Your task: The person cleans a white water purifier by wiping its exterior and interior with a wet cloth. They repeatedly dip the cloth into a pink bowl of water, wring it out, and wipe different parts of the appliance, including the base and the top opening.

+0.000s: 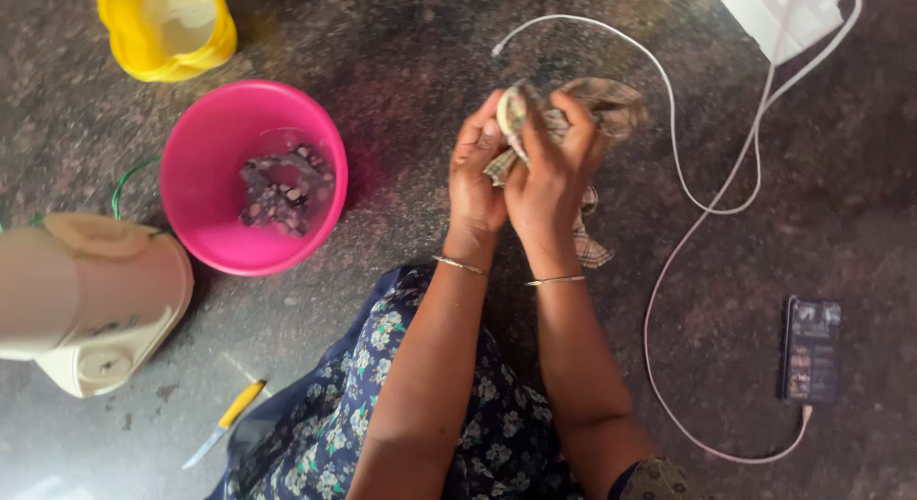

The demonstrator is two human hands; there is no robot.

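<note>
Both my hands are raised together over the dark stone floor, gripping a checked cloth [611, 108] wrapped around a small round pale object [510, 110]. My left hand [475, 180] holds the object's left side, its fingers curled up to the rim. My right hand [552, 180] presses the cloth over it from the right. The cloth's loose end [590, 247] hangs down below my right wrist. Each wrist carries a thin metal bangle.
A pink bucket [205, 194] with a dark patterned cloth inside stands at the left. Behind it is a yellow container [162, 32]. A cream electric kettle [91, 304] lies at far left, a yellow-handled knife [224, 424] near my knee. A phone [810, 350] on a white cable [669, 271] lies at right.
</note>
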